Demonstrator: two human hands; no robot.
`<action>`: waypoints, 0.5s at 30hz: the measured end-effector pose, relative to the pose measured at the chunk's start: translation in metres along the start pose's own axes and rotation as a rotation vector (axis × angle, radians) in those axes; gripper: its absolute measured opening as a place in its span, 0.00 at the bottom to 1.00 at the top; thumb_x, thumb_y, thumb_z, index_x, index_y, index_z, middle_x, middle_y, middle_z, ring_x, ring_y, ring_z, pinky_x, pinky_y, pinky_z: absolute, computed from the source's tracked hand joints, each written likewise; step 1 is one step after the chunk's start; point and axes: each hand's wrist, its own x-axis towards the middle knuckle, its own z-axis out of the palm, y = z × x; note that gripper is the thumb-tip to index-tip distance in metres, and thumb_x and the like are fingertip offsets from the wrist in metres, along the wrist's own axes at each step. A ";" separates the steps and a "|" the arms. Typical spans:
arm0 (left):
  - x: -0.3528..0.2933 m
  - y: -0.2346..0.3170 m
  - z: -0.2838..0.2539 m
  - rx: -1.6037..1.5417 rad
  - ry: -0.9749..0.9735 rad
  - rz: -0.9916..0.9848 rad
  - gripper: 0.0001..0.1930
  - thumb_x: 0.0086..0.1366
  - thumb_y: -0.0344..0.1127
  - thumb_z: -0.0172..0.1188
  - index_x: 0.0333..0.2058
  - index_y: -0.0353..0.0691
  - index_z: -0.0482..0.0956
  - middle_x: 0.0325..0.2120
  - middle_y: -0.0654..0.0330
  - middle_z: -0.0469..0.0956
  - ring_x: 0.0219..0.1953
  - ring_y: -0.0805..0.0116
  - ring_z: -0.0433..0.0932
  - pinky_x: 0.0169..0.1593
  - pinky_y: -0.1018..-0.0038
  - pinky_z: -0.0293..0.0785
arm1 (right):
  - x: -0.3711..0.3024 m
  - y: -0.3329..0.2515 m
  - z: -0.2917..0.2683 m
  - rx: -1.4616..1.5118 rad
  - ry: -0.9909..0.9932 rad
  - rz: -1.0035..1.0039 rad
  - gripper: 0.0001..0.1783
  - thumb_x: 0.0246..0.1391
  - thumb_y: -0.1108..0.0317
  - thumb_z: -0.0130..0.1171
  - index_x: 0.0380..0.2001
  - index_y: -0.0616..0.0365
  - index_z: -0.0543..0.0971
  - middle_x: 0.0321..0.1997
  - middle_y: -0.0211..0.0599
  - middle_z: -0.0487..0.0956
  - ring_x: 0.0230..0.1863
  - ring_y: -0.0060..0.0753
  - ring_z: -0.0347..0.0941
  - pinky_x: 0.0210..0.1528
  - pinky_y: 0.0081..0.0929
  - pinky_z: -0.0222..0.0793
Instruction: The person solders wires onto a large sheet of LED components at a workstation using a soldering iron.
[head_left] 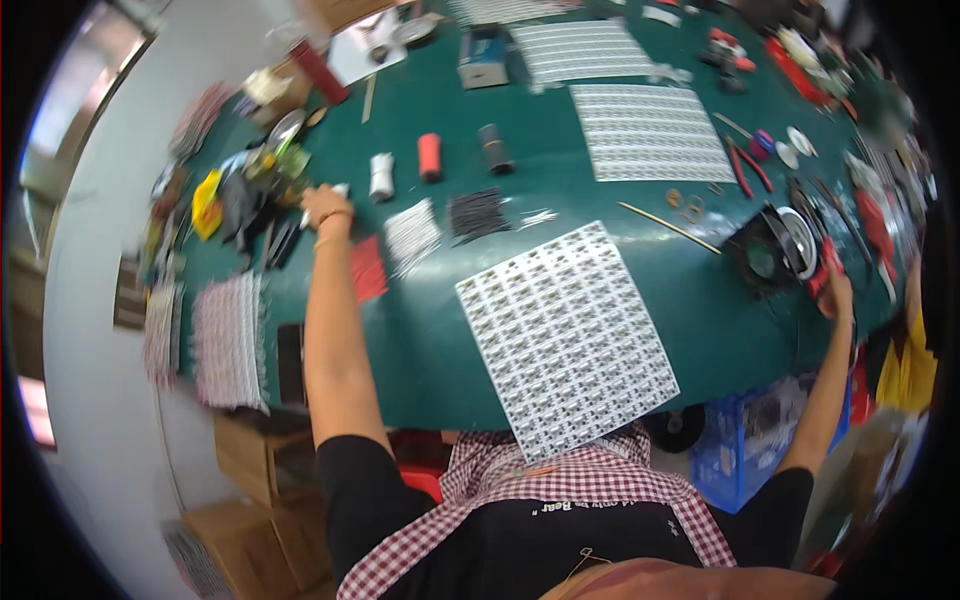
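Observation:
My left hand (328, 206) reaches to the table's left side, fingers curled at a small white piece (342, 190); what it grips, if anything, is hidden. Beside it lies a heap of dark and yellow bags (238, 205). At the right edge, my right hand (834, 295) is closed around the red handle of a tool (828, 262), whose far end is hard to make out. Close by stands a black holder with a white roll (765, 248). Between my arms a white sheet printed with rows of small dark marks (570, 340) overhangs the near edge.
Red, white and black bundles (429, 158) stand upright on the green table (420, 340). White strips (412, 236), black strips (478, 214) and a red piece (369, 270) lie nearer. Red-handled pliers (742, 168), a wooden stick (668, 228) and more printed sheets (650, 132) lie to the right and back.

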 end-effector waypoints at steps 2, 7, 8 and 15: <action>-0.008 0.001 0.005 -0.116 0.094 -0.101 0.15 0.63 0.42 0.52 0.43 0.41 0.76 0.48 0.55 0.70 0.51 0.57 0.69 0.52 0.64 0.68 | 0.010 0.004 -0.019 -0.730 0.105 0.201 0.36 0.54 0.34 0.49 0.16 0.60 0.79 0.15 0.35 0.74 0.16 0.35 0.71 0.20 0.30 0.68; -0.028 -0.004 -0.001 -0.157 0.102 -0.129 0.15 0.59 0.42 0.58 0.43 0.42 0.75 0.47 0.57 0.69 0.52 0.59 0.69 0.50 0.58 0.68 | -0.013 0.003 -0.028 -0.303 0.104 0.504 0.36 0.53 0.31 0.49 0.25 0.60 0.74 0.11 0.33 0.69 0.08 0.29 0.66 0.08 0.27 0.57; -0.031 -0.006 -0.005 -0.179 0.083 -0.103 0.17 0.58 0.44 0.60 0.43 0.43 0.75 0.46 0.58 0.70 0.52 0.60 0.69 0.50 0.57 0.68 | -0.021 -0.006 -0.026 -0.311 0.111 0.495 0.36 0.53 0.31 0.49 0.25 0.60 0.74 0.11 0.33 0.69 0.08 0.29 0.66 0.08 0.27 0.57; -0.032 -0.001 -0.017 -0.159 0.060 -0.035 0.31 0.50 0.61 0.63 0.44 0.42 0.78 0.45 0.58 0.73 0.52 0.60 0.71 0.50 0.58 0.68 | -0.069 -0.106 -0.014 -0.208 0.341 0.119 0.26 0.59 0.43 0.51 0.29 0.59 0.76 0.16 0.27 0.71 0.12 0.16 0.65 0.12 0.14 0.57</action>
